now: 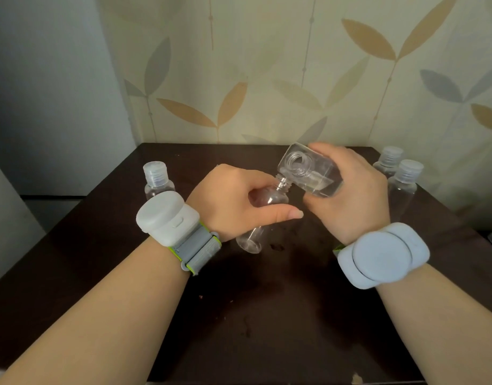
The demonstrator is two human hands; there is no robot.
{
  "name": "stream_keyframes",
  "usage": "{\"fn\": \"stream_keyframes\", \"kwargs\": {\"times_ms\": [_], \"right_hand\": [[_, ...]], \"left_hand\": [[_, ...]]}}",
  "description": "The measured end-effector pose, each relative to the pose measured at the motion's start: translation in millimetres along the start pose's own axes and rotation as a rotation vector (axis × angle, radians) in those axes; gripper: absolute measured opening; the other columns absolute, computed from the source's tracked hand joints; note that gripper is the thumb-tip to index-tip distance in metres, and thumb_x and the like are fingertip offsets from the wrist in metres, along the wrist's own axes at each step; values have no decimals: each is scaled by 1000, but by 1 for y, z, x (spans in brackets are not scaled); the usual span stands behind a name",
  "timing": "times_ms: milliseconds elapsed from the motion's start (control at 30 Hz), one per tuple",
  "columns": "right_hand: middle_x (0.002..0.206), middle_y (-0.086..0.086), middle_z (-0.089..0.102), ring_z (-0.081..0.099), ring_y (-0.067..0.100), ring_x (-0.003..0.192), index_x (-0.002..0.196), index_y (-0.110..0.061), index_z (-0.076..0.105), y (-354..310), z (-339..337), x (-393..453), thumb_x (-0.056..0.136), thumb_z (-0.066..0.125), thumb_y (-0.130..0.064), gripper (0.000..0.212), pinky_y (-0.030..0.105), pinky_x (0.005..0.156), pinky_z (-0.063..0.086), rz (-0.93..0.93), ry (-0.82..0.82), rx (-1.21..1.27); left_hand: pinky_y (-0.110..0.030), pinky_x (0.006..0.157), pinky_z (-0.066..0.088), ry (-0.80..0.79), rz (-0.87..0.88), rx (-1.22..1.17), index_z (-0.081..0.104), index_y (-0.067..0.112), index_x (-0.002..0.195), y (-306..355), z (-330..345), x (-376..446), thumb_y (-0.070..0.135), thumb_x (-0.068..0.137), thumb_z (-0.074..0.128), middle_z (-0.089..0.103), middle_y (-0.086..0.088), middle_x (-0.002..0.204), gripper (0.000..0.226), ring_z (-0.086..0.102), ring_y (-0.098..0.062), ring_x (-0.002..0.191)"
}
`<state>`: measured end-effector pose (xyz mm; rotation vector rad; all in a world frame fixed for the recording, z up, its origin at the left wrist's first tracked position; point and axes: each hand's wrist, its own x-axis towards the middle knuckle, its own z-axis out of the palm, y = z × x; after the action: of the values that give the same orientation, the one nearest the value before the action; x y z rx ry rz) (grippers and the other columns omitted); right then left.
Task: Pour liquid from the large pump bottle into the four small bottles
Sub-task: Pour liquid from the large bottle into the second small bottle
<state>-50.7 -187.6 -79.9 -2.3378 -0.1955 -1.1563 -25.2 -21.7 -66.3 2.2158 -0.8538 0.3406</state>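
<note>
**Pouring from the big bottle into a small one**

Leafy wallpaper [295, 65] covers the wall behind a dark brown table [267, 315]. On the far left, a plain pale wall [45, 93] meets it at the corner.

At the left side of the table stands a small clear bottle [158, 177] with a ribbed cap on. It is upright, just behind the left wrist. That wrist wears a white and grey band [172, 226] with green edges.

The left hand [233, 201] is curled round another small bottle [263, 207], gripping it with fingers and thumb. This open small bottle has no cap on and leans, with its neck pointing up and to the right. Its bottom is down near the table, but whether it touches the table cannot be told.

Just to the right, the right hand [350, 195] grips the large bottle [311, 173]. The large bottle is clear and square, and it is tipped over on its side above the table. Its wide open mouth faces up and toward the camera, and its lower rim meets the neck of the open small bottle. Clear liquid sits in the lower part of the large bottle. The right wrist wears a pale blue band [378, 257].

Far right, two more capped small bottles [406, 184] stand upright, close together, near the back of the table. Small wet spots [276, 247] shine on the table below the hands.
</note>
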Motion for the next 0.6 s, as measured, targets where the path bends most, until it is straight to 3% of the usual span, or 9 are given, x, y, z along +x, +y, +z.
{"fn": "stream_keyframes", "kwargs": {"times_ms": [133,267,333,600], "right_hand": [[92,12,68,61,33,86,104,-5,64,-3,0,-1,59,71,7,47,31,77,43,-54,32,17],[94,11,68,62,33,87,104,-6,65,-4,0,-1,59,72,7,47,39,79,45,-65,48,51],[95,11,68,62,33,88,105,-6,65,-3,0,-1,59,72,6,48,39,79,46,-74,46,61],[91,13,67,62,37,86,103,-5,66,-4,1,-2,60,72,7,45,53,79,48,-102,73,66]], "left_hand": [[-33,64,51,30,-14,-2,72,24,85,0,-2,-1,61,54,63,63,5,57,49,58,-8,57],[-38,62,53,19,-38,-33,71,20,80,0,-3,-1,63,48,67,65,-1,61,54,58,-13,53],[-37,60,52,8,-28,-32,71,18,80,1,-3,-1,68,46,65,66,-3,61,61,57,-15,53],[-30,51,47,-18,-13,-60,73,12,77,-3,0,0,56,57,66,63,-10,55,48,55,-17,49]]}}
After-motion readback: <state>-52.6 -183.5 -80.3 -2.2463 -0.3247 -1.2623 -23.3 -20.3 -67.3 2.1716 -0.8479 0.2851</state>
